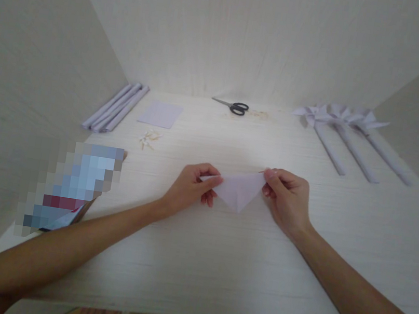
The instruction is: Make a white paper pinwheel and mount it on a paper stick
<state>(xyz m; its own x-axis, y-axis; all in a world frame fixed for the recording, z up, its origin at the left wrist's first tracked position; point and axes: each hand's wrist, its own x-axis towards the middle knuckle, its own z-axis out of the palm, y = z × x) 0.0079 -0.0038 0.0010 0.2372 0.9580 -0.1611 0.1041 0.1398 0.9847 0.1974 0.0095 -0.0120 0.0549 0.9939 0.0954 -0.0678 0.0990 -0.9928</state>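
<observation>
A pale lilac sheet of paper [238, 190], folded into a triangle with its point toward me, is held just above the middle of the white table [192, 270]. My left hand [191, 185] pinches its left corner between thumb and fingers. My right hand [286, 197] pinches its right corner the same way. Both forearms reach in from the near edge.
Black-handled scissors [233, 106] lie at the back centre. A flat lilac sheet [160, 114] and rolled paper sticks [117, 106] lie back left, small pale pins [148, 139] near them. Three paper pinwheels [349, 133] lie back right. A blurred box [71, 186] sits at left. Walls enclose three sides.
</observation>
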